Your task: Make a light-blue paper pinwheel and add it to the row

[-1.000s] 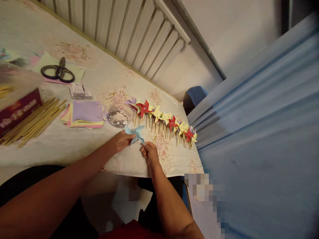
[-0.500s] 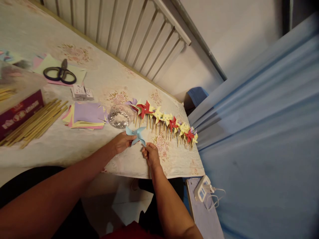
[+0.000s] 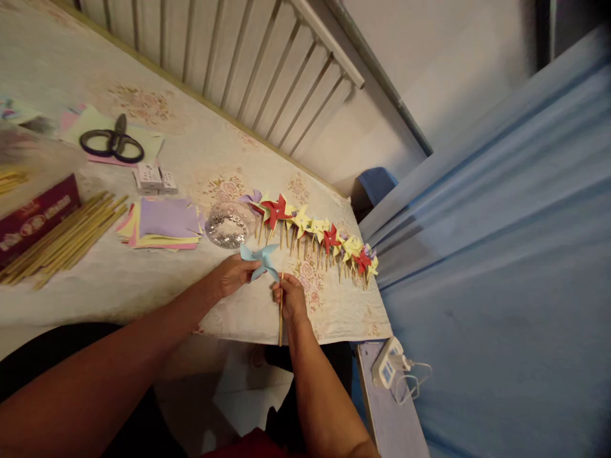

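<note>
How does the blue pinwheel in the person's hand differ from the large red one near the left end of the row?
Colour: the blue pinwheel is pale, the red pinwheel much stronger.
Place: the blue pinwheel is in the left hand; the red pinwheel lies on the table, in no hand.
Neighbours: the blue pinwheel has a stick in the right hand beside it; the red pinwheel is among other pinwheels.
Both have folded, pointed blades.
</note>
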`<state>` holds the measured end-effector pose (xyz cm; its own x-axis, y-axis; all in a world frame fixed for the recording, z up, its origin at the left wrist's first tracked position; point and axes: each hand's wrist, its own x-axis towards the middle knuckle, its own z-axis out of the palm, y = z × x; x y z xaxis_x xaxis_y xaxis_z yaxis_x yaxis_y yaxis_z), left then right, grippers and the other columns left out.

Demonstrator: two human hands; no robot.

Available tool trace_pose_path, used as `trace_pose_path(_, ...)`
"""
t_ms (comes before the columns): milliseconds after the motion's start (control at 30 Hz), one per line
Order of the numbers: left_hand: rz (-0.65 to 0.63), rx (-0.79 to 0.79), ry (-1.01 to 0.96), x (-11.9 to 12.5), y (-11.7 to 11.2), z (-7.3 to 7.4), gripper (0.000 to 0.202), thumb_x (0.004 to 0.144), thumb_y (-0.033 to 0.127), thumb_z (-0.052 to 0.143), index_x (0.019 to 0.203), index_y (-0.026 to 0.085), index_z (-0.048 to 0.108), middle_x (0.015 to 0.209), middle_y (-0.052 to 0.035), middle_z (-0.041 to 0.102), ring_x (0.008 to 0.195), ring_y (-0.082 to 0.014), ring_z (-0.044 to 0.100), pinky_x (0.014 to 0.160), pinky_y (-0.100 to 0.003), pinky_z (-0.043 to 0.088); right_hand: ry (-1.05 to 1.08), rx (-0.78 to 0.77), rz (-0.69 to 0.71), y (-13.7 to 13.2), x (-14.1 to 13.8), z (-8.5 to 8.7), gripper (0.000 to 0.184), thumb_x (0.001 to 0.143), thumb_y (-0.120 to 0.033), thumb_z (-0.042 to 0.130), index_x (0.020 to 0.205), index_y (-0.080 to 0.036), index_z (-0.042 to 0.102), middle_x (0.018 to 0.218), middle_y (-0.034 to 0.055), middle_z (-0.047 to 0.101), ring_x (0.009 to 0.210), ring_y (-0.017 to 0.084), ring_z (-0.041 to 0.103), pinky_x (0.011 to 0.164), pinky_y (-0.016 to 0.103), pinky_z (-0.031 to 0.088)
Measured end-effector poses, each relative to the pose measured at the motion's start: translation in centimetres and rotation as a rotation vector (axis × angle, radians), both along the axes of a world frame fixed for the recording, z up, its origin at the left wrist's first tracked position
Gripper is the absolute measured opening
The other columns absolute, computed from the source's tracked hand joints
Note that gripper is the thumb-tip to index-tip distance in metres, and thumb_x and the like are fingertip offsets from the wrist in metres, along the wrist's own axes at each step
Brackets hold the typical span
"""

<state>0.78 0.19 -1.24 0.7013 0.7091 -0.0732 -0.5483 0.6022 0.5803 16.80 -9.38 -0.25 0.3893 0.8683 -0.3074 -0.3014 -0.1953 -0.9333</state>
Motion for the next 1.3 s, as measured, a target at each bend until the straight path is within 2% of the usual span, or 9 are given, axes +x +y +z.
trace_pose_path(267,-0.003,0.009,-0.027,-0.06,-0.06,0.42,0.025,0.063,0.019,0.089,0.071,0.011,0.067,0.063,-0.0024,0.067,0.054,-0.0110,0.058,0.058,-0.024,0.048,0.022,0.019,-0.034,-0.04,-0.08,-0.02,0.023,0.062,-0.018,0.065,0.084,-0.016,0.062,0.056,-0.0034,0.062,0.039,0.006,0.040,0.041,0.019,0.028)
trace_pose_path(433,0.018,-0.035,0.012,-0.18,-0.20,0.81,0.029,0.058,0.019,0.091,0.074,0.012,0.068,0.065,-0.0019,0.069,0.057,-0.0115,0.060,0.059,-0.023,0.050,0.016,0.001,-0.038,-0.09,-0.08,0.17,0.023,0.064,-0.021,0.068,0.086,-0.017,0.062,0.055,-0.0040,0.061,0.040,0.007,0.042,0.042,0.019,0.031)
trace_pose_path(833,-0.002,-0.024,-0.006,-0.25,-0.23,0.67,0.019,0.065,0.016,0.087,0.075,0.012,0.072,0.068,-0.0042,0.071,0.059,-0.0131,0.061,0.062,-0.025,0.049,-0.048,0.021,-0.036,-0.01,-0.42,0.30,0.015,0.067,-0.030,0.065,0.073,-0.018,0.058,0.049,-0.0040,0.056,0.038,0.007,0.041,0.039,0.020,0.029)
trace_pose_path(1033,0.001,-0.033,-0.004,-0.18,-0.21,0.53,0.020,0.065,0.015,0.087,0.077,0.011,0.071,0.069,-0.0043,0.071,0.060,-0.0131,0.062,0.063,-0.025,0.050,-0.017,0.000,-0.024,0.00,-0.21,0.36,0.018,0.064,-0.025,0.066,0.079,-0.017,0.061,0.052,-0.0036,0.059,0.038,0.007,0.042,0.040,0.019,0.029)
trace_pose_path(1200,0.014,-0.044,-0.007,-0.01,-0.13,0.27,0.023,0.062,0.014,0.088,0.077,0.011,0.071,0.070,-0.0037,0.071,0.060,-0.0124,0.062,0.062,-0.024,0.050,-0.010,-0.031,-0.030,0.14,-0.15,0.32,0.026,0.061,-0.020,0.065,0.086,-0.017,0.062,0.053,-0.0041,0.061,0.038,0.006,0.040,0.038,0.018,0.025)
trace_pose_path(1300,0.017,-0.053,0.012,0.03,-0.10,0.22,0.025,0.061,0.015,0.089,0.076,0.011,0.070,0.069,-0.0036,0.071,0.059,-0.0122,0.062,0.062,-0.024,0.050,-0.039,-0.028,-0.030,0.16,-0.26,0.49,0.026,0.062,-0.022,0.066,0.088,-0.018,0.061,0.054,-0.0046,0.061,0.037,0.005,0.035,0.037,0.018,0.021)
